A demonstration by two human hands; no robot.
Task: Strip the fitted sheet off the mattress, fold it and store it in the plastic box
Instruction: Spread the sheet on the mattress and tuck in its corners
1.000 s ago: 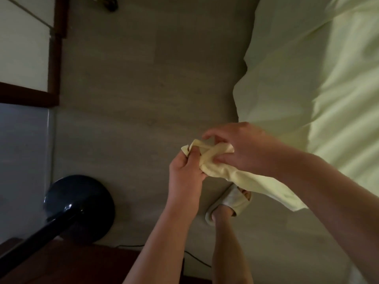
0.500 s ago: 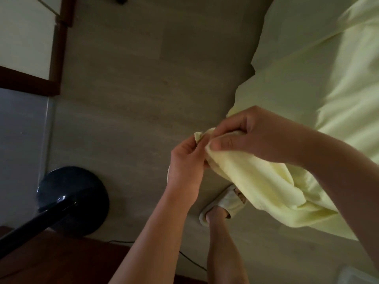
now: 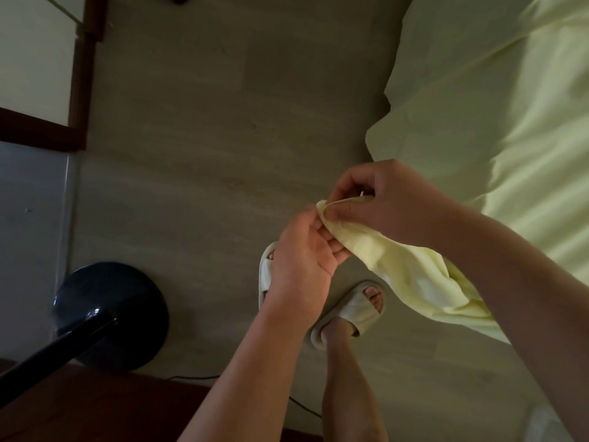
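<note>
A second slipper (image 3: 267, 275) has come into view.

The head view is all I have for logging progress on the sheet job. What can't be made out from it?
- Plastic box: not in view.
- Fitted sheet: runs past the right edge; whether it is fully off the mattress is unclear.
- The corner both hands pinch: covered by the left hand and right hand.
- Left slipper: mostly behind the left hand.

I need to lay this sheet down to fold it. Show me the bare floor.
Bare floor lies between the wall trim and the draped sheet. Crowded near the lamp base and slippers.
</note>
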